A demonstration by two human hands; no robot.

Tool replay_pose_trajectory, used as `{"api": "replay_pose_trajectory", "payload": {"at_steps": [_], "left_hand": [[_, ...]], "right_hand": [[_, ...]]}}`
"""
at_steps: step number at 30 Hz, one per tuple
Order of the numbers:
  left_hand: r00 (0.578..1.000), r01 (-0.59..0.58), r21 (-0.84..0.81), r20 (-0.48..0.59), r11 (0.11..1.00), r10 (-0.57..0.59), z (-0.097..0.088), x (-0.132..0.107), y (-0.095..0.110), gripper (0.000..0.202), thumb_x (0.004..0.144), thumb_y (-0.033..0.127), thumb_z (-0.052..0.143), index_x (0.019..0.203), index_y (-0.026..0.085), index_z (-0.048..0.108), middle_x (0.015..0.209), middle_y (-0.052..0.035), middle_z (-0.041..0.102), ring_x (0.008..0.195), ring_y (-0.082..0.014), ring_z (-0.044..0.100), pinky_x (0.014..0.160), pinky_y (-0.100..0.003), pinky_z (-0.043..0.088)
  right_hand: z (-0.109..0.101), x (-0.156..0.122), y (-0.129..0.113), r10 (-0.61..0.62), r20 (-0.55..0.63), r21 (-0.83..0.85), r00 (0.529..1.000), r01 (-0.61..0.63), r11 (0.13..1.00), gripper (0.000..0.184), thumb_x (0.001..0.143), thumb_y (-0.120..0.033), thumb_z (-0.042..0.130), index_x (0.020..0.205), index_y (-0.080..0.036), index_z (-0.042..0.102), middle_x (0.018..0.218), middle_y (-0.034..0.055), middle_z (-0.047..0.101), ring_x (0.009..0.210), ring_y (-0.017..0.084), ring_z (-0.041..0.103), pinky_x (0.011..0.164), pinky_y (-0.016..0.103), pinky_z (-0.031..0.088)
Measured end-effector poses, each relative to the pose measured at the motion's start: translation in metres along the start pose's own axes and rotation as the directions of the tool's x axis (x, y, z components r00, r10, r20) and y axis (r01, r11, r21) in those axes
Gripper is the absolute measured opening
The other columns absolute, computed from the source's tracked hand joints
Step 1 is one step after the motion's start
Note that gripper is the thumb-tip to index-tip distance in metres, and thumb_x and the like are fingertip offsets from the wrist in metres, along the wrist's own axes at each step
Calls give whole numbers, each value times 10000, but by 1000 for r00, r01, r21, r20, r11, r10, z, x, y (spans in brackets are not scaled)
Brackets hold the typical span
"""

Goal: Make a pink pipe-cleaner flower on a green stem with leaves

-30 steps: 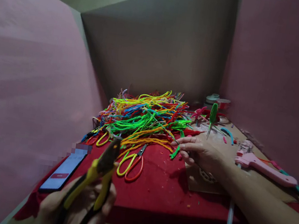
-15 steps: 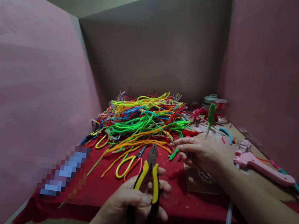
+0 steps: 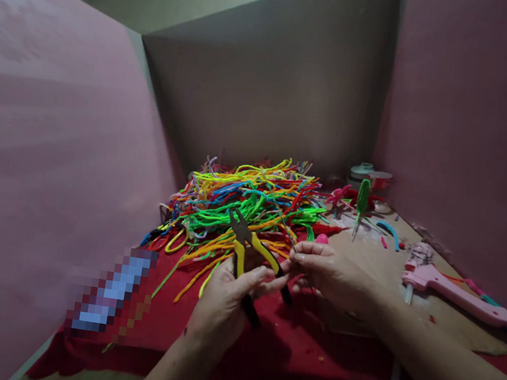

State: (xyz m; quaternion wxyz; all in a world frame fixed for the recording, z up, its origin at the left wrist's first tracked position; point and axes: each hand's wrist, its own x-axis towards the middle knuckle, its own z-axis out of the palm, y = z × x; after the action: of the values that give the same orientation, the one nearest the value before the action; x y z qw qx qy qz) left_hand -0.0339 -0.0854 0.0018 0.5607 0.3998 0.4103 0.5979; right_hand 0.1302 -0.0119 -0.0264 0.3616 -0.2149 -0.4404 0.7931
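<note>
My left hand [image 3: 221,296] grips a pair of pliers [image 3: 243,233] with yellow and black handles. The jaws point up and leftward and are spread apart, with nothing visible between them. Just to the right, my right hand [image 3: 340,279] pinches a thin dark wire [image 3: 286,228] between thumb and fingers. The wire slants up and left across the pile of coloured pipe cleaners [image 3: 232,203], and its far end blends into the pile. Fingertips of the left hand come close to those of the right; I cannot tell whether they touch.
Red cloth [image 3: 193,340] covers the table. At right, a pink glue gun [image 3: 461,294] rests on a cardboard sheet [image 3: 443,326]. Behind stand a green leaf on a stem [image 3: 363,197], a pink flower [image 3: 338,194] and a jar [image 3: 361,171]. Yellow-handled scissors [image 3: 176,242] lie left.
The pliers have risen and tilted leftward, their jaws opening wider. My left hand has moved up beside the right, which still pinches the wire.
</note>
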Motion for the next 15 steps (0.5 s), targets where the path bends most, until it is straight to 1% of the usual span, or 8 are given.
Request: {"api": "replay_pose_trajectory", "payload": {"at_steps": [1, 3, 6, 8, 10, 12, 14, 15], "left_hand": [[999, -9, -15, 38, 1000, 10, 3, 2, 1, 161, 710, 146, 665, 867, 134, 627, 839, -35, 628, 781, -143, 608, 778, -332, 535], [994, 2, -39, 106, 999, 2, 6, 5, 0, 225, 711, 109, 652, 933, 137, 624, 881, -50, 635, 800, -148, 612, 775, -334, 536], [990, 43, -61, 136, 997, -34, 6, 6, 2, 346, 695, 64, 645, 1027, 156, 606, 906, -54, 642, 828, -160, 619, 803, -361, 529], [988, 59, -58, 145, 997, -50, 3, 6, 5, 384, 692, 53, 641, 1058, 158, 594, 891, -54, 647, 822, -164, 628, 825, -376, 520], [981, 81, -39, 182, 996, -73, 0, 7, 10, 387, 688, 43, 637, 1057, 152, 590, 899, -59, 652, 824, -166, 638, 826, -351, 519], [971, 117, 8, 207, 993, -116, -3, 7, 15, 361, 688, 45, 631, 1032, 146, 593, 943, -70, 649, 835, -172, 645, 772, -293, 532], [966, 136, 103, 206, 985, -155, -7, 7, 21, 309, 698, 76, 630, 999, 135, 596, 986, -88, 635, 826, -188, 650, 635, -231, 536], [965, 132, 172, 204, 976, -166, -10, 6, 24, 282, 707, 106, 631, 986, 126, 595, 987, -102, 631, 814, -201, 652, 556, -209, 520]], "right_hand": [[0, 0, 1, 3, 17, -8, 1000, -3, 1000, 134, 735, -208, 659, 806, -149, 563, 716, 19, 622, 582, 109, 607, 471, 199, 479], [-1, -1, 1, 21, 37, -19, 999, -21, 1000, 129, 749, -217, 652, 819, -154, 564, 675, -5, 600, 491, 86, 568, 403, 183, 456], [-5, -1, 0, 12, 58, -17, 998, -11, 1000, 132, 754, -222, 643, 835, -166, 556, 627, -28, 579, 409, 73, 522, 321, 171, 430], [-7, -1, -1, -7, 78, -1, 997, 7, 1000, 161, 735, -222, 657, 842, -164, 552, 667, -13, 599, 446, 93, 558, 334, 197, 475], [-6, -2, -3, -19, 96, 8, 995, 18, 1000, 198, 720, -224, 668, 866, -166, 548, 727, 6, 621, 510, 116, 599, 370, 229, 518], [-5, -4, -5, -20, 97, -14, 995, 22, 1000, 213, 728, -234, 664, 892, -173, 543, 743, 22, 639, 558, 138, 628, 378, 231, 522], [-4, -5, -10, -24, 63, -56, 998, 28, 998, 213, 745, -253, 652, 911, -172, 544, 701, 33, 654, 555, 150, 638, 358, 201, 488], [-4, -6, -12, -21, 37, -73, 999, 24, 997, 215, 757, -265, 644, 923, -169, 549, 668, 32, 656, 519, 140, 628, 339, 177, 456]]}}
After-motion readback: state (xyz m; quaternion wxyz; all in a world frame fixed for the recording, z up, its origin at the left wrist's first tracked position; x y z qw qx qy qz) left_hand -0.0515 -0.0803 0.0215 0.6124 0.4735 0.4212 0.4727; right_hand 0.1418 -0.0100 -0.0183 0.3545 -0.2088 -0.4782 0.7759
